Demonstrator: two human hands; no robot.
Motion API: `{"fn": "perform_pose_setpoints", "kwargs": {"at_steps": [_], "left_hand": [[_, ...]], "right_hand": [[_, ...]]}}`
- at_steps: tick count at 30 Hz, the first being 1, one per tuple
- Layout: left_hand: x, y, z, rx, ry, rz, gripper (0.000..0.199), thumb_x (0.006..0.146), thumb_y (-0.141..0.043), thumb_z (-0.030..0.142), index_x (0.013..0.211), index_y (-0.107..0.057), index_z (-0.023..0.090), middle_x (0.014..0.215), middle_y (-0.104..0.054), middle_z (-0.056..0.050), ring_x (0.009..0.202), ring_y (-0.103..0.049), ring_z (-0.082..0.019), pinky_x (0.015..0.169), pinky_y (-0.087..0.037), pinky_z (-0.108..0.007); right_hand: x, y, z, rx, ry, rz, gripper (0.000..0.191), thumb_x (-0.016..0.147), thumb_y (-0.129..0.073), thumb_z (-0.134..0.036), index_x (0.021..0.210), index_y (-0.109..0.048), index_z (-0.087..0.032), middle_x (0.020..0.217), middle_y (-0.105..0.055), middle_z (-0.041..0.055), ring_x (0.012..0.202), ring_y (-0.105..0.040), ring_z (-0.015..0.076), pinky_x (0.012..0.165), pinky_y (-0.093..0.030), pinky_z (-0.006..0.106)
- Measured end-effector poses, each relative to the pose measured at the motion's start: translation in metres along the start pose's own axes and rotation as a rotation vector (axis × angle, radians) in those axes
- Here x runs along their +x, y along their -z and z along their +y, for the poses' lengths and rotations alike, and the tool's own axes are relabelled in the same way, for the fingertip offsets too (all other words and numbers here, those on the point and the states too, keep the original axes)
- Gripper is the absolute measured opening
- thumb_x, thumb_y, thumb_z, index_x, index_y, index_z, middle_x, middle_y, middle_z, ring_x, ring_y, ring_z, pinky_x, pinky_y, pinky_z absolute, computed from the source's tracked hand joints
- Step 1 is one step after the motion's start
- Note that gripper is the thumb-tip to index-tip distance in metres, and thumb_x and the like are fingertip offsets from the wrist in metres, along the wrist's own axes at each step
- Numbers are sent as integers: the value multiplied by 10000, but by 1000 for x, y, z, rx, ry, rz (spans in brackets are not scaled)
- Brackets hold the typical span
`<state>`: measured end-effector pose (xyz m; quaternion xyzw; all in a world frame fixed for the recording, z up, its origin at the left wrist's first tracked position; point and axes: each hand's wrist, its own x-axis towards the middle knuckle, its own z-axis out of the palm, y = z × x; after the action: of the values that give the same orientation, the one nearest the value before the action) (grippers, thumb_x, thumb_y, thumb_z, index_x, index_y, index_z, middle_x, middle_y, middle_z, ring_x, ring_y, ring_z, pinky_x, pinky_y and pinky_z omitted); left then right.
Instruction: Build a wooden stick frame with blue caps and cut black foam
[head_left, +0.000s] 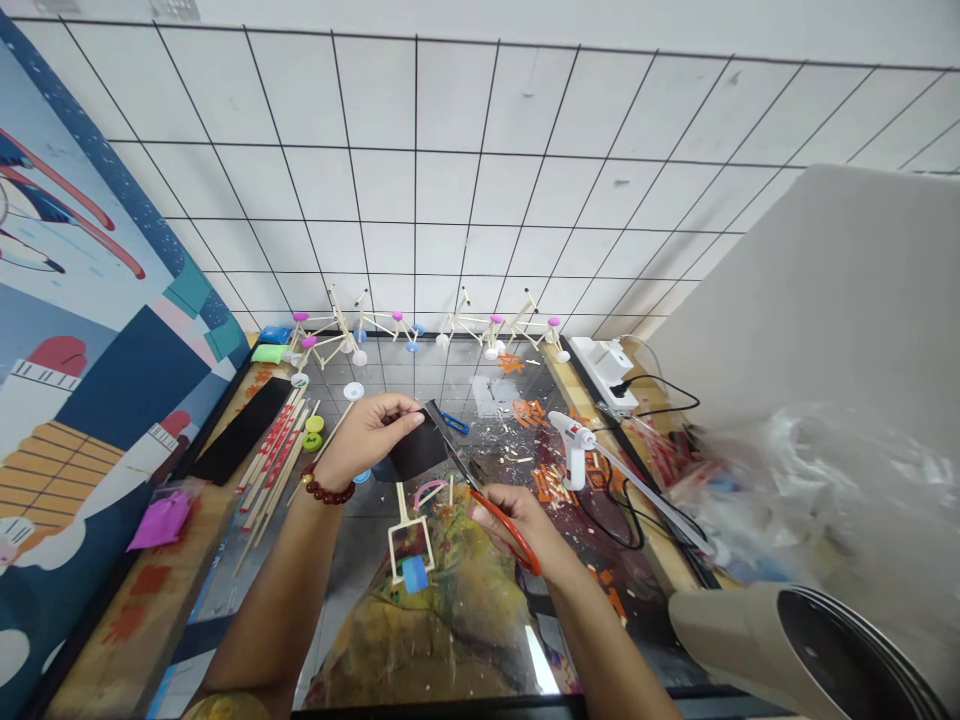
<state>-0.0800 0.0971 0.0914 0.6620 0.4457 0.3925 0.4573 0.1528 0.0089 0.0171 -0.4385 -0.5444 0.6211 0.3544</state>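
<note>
My left hand (379, 435), with a beaded bracelet at the wrist, pinches the top edge of a small piece of black sheet (411, 455). My right hand (521, 525) grips scissors (517, 540) with orange-red handles; their blades slant up to the left along the right edge of the black sheet. Whether the blades are parted is hard to make out. Below the sheet lies a small frame of pale sticks (391, 550) with a blue piece (415, 575) on it. A blue clip-like object (455, 424) rests just behind the blades.
A white glue gun (574, 445) stands on the right, its cord near a power strip (604, 372). Stick models (480, 330) line the back wall. Red-marked sticks (274, 460) and a black strip (244, 432) lie left. A bin (720, 635) sits front right beside plastic bags (810, 490).
</note>
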Motion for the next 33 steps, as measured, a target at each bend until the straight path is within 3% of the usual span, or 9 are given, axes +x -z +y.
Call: {"fn": "perform_pose_setpoints", "kwargs": {"at_steps": [13, 19, 21, 24, 27, 30, 33], "left_hand": [[0, 0, 1, 4, -1, 7, 265, 803, -661, 412, 836, -704, 152, 804, -708, -45, 718, -623, -150, 664, -483, -241], [1, 2, 4, -8, -17, 67, 262, 772, -690, 415, 817, -705, 158, 792, -713, -40, 716, -625, -153, 673, -492, -251], [1, 5, 5, -28, -16, 116, 265, 757, -704, 416, 814, -703, 156, 776, -709, -36, 709, -622, -151, 671, -491, -250], [1, 11, 4, -65, -19, 170, 261, 745, -719, 408, 813, -704, 157, 756, -701, -30, 702, -617, -144, 658, -484, -238], [0, 15, 2, -71, -18, 177, 253, 751, -719, 403, 819, -706, 160, 764, -700, -30, 707, -619, -141, 656, -483, -233], [-1, 16, 0, -80, -16, 178, 256, 747, -722, 407, 824, -709, 164, 782, -707, -34, 715, -625, -145, 665, -491, -239], [-1, 16, 0, -95, -12, 178, 266, 735, -730, 414, 823, -712, 162, 763, -705, -33, 695, -621, -143, 648, -491, -238]], "right_hand": [[0, -3, -5, -35, -7, 19, 507, 740, -686, -586, 583, -397, -200, 473, -304, -82, 438, -256, 58, 425, -173, 212], [0, 0, -5, -81, 63, 10, 442, 776, -645, -587, 692, -544, -165, 550, -412, -52, 505, -349, 81, 476, -255, 213], [0, 1, -7, -197, 91, 18, 407, 803, -625, -555, 736, -582, -156, 604, -475, -35, 549, -401, 95, 515, -291, 218], [-2, -3, -11, -597, 108, 65, 296, 817, -625, -432, 695, -593, -164, 644, -552, -10, 606, -483, 130, 573, -334, 235], [-4, -11, -11, -958, 137, 93, 94, 786, -611, -260, 772, -658, -179, 879, -684, 54, 780, -607, 186, 692, -401, 255], [-5, -19, -11, -1111, 84, 82, 191, 761, -596, -211, 925, -692, -197, 1092, -691, 82, 898, -657, 208, 756, -433, 255], [-4, -21, -11, -1235, -26, 100, 219, 781, -605, -273, 962, -693, -185, 1012, -709, 101, 860, -680, 228, 721, -449, 262]]}}
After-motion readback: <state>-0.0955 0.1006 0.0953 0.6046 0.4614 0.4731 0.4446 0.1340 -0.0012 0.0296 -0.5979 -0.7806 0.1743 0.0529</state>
